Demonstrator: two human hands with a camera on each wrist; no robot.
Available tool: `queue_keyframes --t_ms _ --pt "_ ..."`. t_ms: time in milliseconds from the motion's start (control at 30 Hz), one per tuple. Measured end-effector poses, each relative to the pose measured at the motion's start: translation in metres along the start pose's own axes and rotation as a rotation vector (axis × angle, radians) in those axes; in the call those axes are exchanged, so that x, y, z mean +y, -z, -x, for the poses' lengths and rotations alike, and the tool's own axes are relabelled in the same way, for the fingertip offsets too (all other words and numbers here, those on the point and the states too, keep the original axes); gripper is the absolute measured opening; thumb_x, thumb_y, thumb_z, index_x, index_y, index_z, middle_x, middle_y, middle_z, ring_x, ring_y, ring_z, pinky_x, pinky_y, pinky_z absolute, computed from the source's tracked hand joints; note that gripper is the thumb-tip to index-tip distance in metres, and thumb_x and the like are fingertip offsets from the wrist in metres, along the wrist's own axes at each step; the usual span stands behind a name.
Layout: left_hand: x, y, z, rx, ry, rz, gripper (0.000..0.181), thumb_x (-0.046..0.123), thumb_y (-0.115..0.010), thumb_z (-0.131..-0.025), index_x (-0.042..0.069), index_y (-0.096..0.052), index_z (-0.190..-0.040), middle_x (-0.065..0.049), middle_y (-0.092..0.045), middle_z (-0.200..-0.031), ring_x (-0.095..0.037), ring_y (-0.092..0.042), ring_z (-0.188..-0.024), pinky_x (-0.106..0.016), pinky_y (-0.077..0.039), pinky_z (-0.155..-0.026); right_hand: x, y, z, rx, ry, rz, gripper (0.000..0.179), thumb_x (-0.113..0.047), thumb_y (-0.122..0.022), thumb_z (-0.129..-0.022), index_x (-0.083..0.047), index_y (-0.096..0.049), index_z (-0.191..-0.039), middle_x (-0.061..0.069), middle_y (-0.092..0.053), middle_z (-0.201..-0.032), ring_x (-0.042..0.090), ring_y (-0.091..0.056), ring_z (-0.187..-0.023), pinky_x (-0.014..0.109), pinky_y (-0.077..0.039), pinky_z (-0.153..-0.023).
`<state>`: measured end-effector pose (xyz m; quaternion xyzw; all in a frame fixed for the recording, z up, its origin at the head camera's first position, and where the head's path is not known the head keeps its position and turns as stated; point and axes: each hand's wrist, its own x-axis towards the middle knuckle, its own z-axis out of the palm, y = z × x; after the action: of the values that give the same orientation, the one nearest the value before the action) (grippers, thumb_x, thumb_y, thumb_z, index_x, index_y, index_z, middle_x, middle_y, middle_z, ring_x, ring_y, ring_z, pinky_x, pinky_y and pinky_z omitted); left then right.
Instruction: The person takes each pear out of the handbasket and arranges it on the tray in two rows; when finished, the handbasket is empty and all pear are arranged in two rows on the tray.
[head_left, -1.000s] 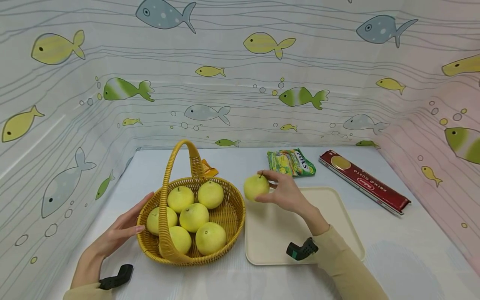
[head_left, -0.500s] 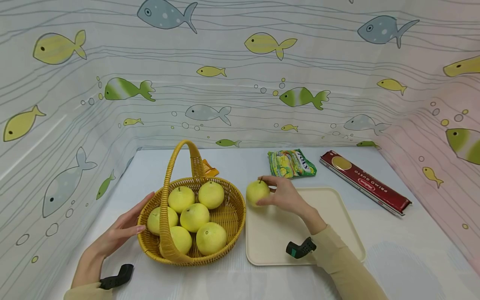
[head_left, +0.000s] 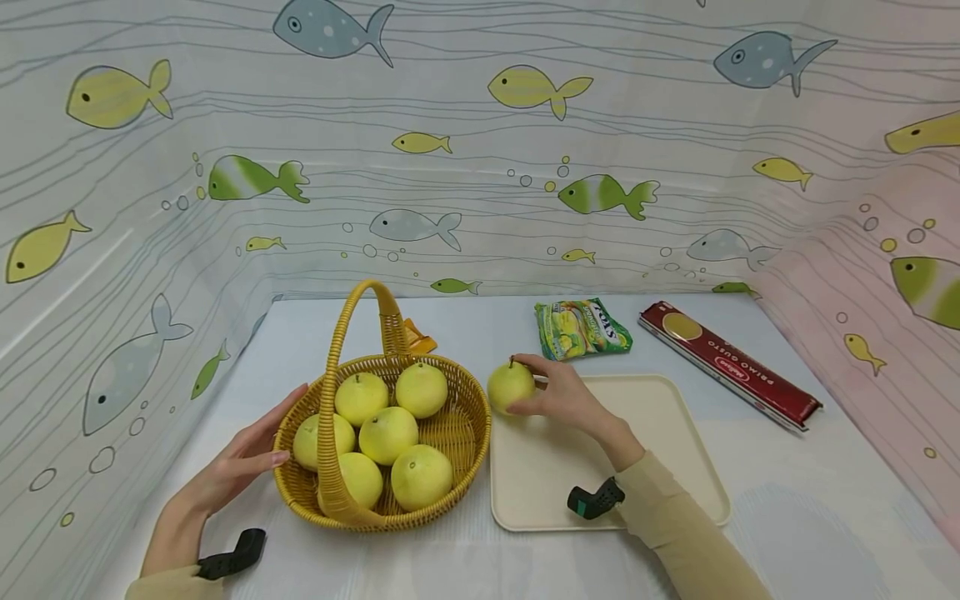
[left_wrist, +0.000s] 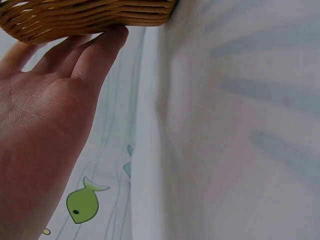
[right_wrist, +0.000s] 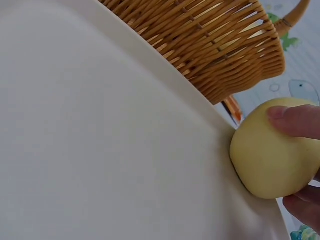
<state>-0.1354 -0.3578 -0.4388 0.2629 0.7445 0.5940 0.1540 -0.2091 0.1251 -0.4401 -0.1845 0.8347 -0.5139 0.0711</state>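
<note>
My right hand (head_left: 566, 398) pinches a round yellow pear (head_left: 507, 388) by its side, thumb in front and fingers behind. The pear's stem points up. It sits at the far left corner of a cream tray (head_left: 555, 492); in the right wrist view the pear (right_wrist: 270, 152) appears to touch the tray's raised edge. Left of the tray stands a yellow wicker basket (head_left: 459, 433) with a tall handle, and several similar pears (head_left: 388, 435) lie in it. My left hand (head_left: 228, 467) rests its extended fingers and thumb against the basket's left side; the left wrist view shows fingertips touching the wicker.
A green snack packet (head_left: 583, 328) lies behind the tray. To the right is a long red pasta packet (head_left: 731, 365). An orange packet (head_left: 418, 337) is partly hidden behind the basket. Fish-patterned sheeting (head_left: 480, 192) walls the back and sides.
My right hand has lowered the pear slightly toward the tray's far left corner. The left hand and the basket have stayed in place.
</note>
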Motion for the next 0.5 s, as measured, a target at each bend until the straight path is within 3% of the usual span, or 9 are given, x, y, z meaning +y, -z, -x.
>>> queue_keyframes --t_ms 500 --pt "0.0037 -0.0016 0.0001 0.005 0.008 0.002 0.077 -0.005 -0.039 -0.094 0.01 -0.005 -0.162 0.003 -0.002 -0.17 0.013 -0.014 -0.146 -0.008 -0.027 -0.102 0.0037 -0.0008 -0.002 0.012 0.001 0.006 0.08 -0.014 -0.09 -0.073 -0.003 -0.052 -0.143 0.016 -0.054 -0.145 0.036 -0.056 -0.13 0.043 -0.048 -0.102"
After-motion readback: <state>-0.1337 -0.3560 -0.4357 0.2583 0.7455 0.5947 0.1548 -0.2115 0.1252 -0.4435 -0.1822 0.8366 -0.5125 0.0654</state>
